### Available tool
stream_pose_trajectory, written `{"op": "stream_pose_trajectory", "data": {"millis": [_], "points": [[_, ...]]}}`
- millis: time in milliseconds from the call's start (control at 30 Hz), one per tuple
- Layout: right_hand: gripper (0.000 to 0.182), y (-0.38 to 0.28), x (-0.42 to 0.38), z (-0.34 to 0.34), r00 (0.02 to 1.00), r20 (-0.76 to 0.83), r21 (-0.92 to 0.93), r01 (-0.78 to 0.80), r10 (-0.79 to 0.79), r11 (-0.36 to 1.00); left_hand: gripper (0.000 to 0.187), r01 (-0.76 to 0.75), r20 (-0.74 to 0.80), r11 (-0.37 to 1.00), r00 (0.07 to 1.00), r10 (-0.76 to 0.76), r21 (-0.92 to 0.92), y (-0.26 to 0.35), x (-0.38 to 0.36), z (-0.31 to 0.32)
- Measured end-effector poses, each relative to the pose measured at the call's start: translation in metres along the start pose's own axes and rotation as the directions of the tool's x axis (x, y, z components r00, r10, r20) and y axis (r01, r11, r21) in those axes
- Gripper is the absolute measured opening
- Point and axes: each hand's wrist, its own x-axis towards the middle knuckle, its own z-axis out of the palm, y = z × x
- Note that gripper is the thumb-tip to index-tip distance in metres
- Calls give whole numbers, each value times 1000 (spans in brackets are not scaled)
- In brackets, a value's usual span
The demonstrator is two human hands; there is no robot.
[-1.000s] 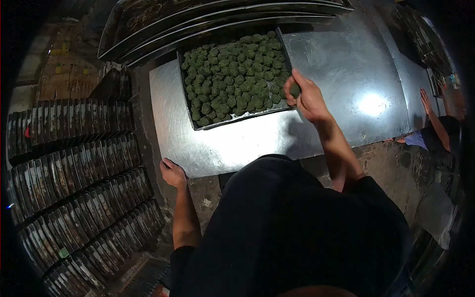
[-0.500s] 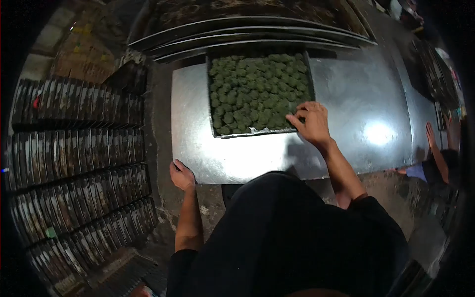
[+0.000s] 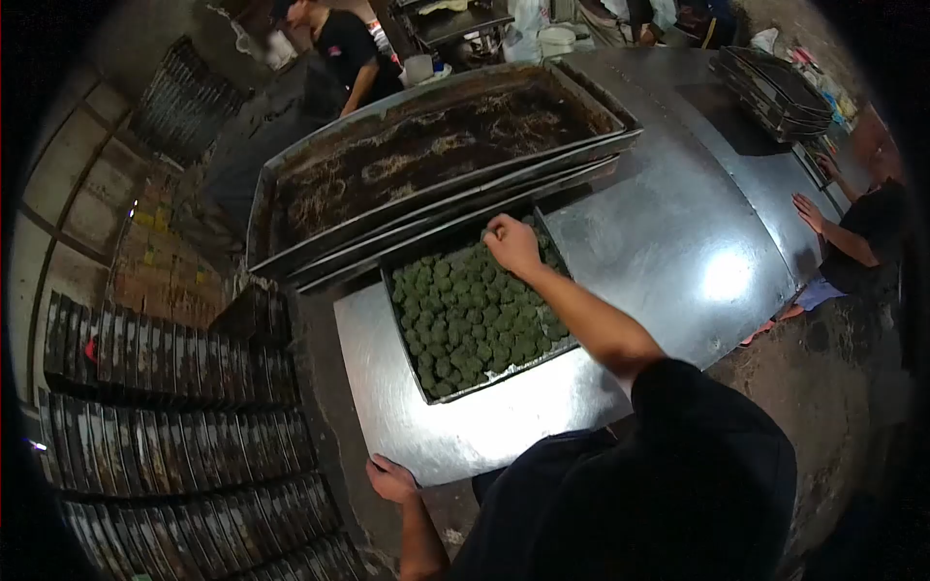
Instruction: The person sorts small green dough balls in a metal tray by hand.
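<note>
A dark rectangular tray [image 3: 492, 382] full of rough green balls [image 3: 455, 312] lies on the shiny metal table [image 3: 387, 426]. My right hand [image 3: 513, 245] is over the far end of the tray, its fingers bent together in a pinch. Whether anything sits between those fingertips is hidden. At the near left corner of the table, my left hand [image 3: 392, 478] is curled around the edge, with some of its fingers out of sight.
Large stacked pans [image 3: 426, 160] with browned insides stand just beyond the tray. Rows of upright dark trays [image 3: 184, 445] fill the floor at left. A co-worker [image 3: 862, 232] is at the table's right end; another person [image 3: 344, 53] stands at the back. More pans [image 3: 775, 92] lie far right.
My view has tilted up and turned, showing more of the pans and room. My right hand has gone from the tray's near right corner to its far end. The left still holds the table corner.
</note>
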Motion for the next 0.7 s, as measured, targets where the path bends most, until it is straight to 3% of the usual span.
{"op": "stream_pose_trajectory", "data": {"millis": [33, 67, 100, 167, 233, 267, 300, 333, 400, 467, 533, 567, 633, 667, 700], "points": [[24, -8, -9, -3, 967, 41, 380, -249, 252, 891, 58, 25, 1, 1000, 1000, -25, -2, -1, -1, -1], [25, -12, -22, -14, 866, 274, 709, -476, 419, 520, 58, 19, 2, 1000, 1000, -19, -11, -2, -1, -1], [27, -27, -39, -35, 724, 544, 800, -600, 424, -3, 58, 29, 8, 1000, 1000, -28, -11, -2, -1, -1], [33, -40, -64, -56, 654, 659, 720, -692, 371, -59, 58, 30, 5, 999, 1000, -30, -22, 0, 0, 0], [34, -52, -78, -86, 677, 643, 638, -732, 360, 237, 57, 27, -22, 999, 999, -27, 27, 1, -2, -1], [34, -63, -84, -100, 681, 645, 641, -730, 347, 239, 57, 28, -35, 999, 999, -27, 22, 1, 1, -2], [42, -77, -89, -116, 800, 479, 507, -587, 360, 631, 57, 37, -4, 999, 999, -37, 15, 0, 2, -1], [52, -87, -96, -131, 906, 319, 241, -363, 279, 900, 56, 51, 28, 999, 998, -51, 9, -4, 2, 0], [66, -95, -113, -162, 974, 225, 43, -44, 33, 998, 54, 31, -7, 999, 1000, -31, 19, -14, 3, 9], [64, -88, -133, -178, 965, 187, 120, -209, 185, 970, 53, 9, -43, 1000, 999, -8, 20, -21, 5, 11], [50, -52, -153, -174, 916, 210, 219, -384, 341, 897, 50, -35, -44, 998, 998, 37, 51, -22, 6, 12], [50, -50, -159, -172, 922, 214, 217, -366, 321, 905, 50, -22, -56, 999, 998, 24, 36, -18, 6, 14], [36, -47, -173, -165, 798, 351, 557, -599, 490, 576, 48, -45, -63, 998, 997, 47, 38, -19, 4, 11], [36, -35, -181, -164, 797, 371, 545, -602, 477, 583, 48, -20, -76, 999, 997, 23, 39, -20, 4, 10], [33, -17, -185, -166, 722, 446, 628, -673, 529, 390, 47, -31, -69, 999, 997, 34, 32, -19, 5, 11]]}}
